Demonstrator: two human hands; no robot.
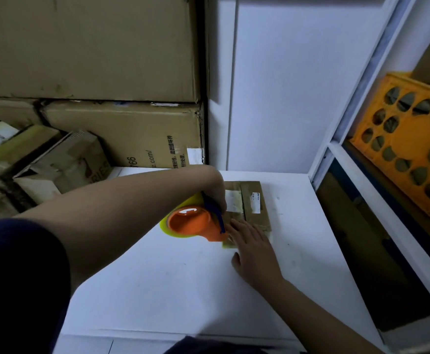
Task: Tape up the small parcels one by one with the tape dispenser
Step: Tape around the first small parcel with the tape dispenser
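A small flat cardboard parcel (252,200) with white labels lies on the white table (183,290), toward its far right. My left hand (215,186) grips the blue handle of an orange tape dispenser (196,223) carrying a yellowish tape roll, at the parcel's near-left edge. The dispenser's front end touches the parcel there. My right hand (252,251) rests flat, fingers straight, on the parcel's near end, pressing it down. A strip of tape shows at the near-left corner of the parcel.
Large cardboard boxes (122,134) are stacked at the back left, with several smaller boxes (55,162) piled beside the table's left side. A white shelf frame (357,175) stands on the right and holds an orange plastic crate (410,146).
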